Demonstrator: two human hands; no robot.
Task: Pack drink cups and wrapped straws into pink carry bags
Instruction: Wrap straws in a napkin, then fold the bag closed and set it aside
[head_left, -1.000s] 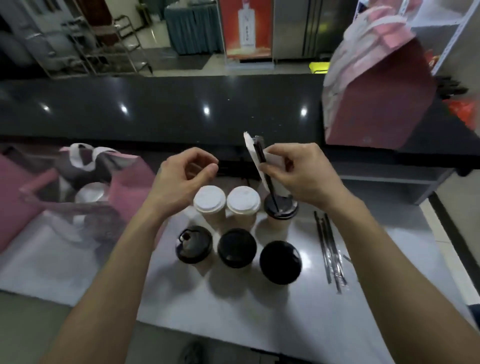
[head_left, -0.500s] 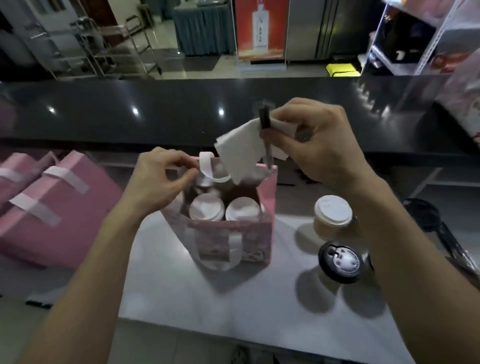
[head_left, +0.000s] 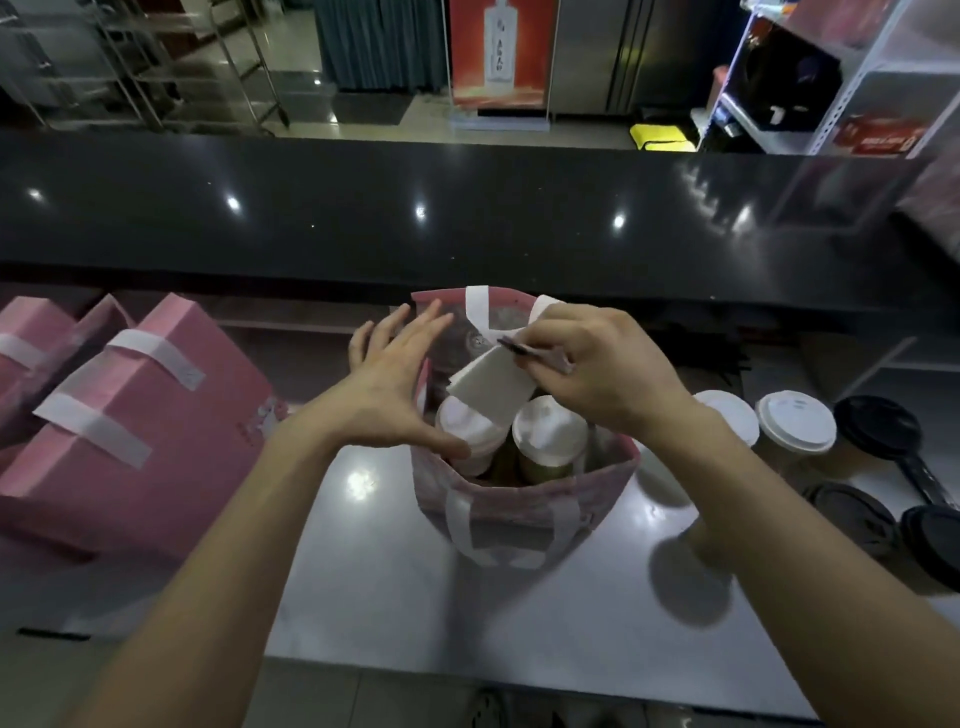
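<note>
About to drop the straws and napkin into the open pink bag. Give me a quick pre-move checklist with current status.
1. Pink bag upright with its mouth open: ok.
2. Right hand pinches the wrapped straws together with the white napkin, above the bag mouth: ok.
3. Left hand fingers straight against the bag's left edge, holding nothing: ok.
4. Two white-lidded cups stand inside the bag, lids on: ok.
5. Free gap beside the cups for the straws: cannot tell, napkin and right hand cover it.
6. Straw count in the right hand: cannot tell, too blurred.
</note>
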